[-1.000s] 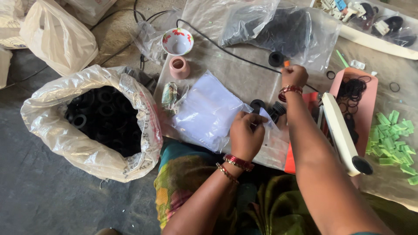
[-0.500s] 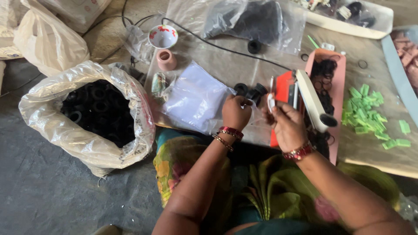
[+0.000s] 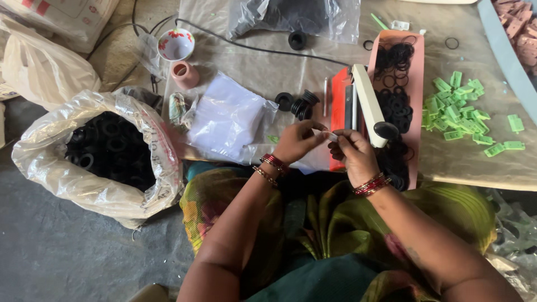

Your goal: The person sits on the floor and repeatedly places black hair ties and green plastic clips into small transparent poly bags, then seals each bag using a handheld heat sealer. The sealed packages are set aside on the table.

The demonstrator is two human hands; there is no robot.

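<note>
between my two hands sits a small clear plastic pouch point(image 3: 331, 135), pinched at its edge just above my lap and in front of the red-and-white heat sealer point(image 3: 358, 103). my left hand point(image 3: 296, 142) grips one side with thumb and fingertips, my right hand point(image 3: 353, 154) clasps the other, both closed on the pouch (what is inside it i cannot tell). as i judge it, the mouth should be held flat and taut, fingers kept at the corners, so nothing puckers. just beyond lie a few black rubber rings point(image 3: 296, 104) and a stack of clear bags point(image 3: 226, 117) on the desk point(image 3: 263, 67). right of the sealer is a pink tray point(image 3: 417, 84) of thin black o-rings, then green plastic tags point(image 3: 458, 112). at my left stands a big sack point(image 3: 95, 156) of black parts.
</note>
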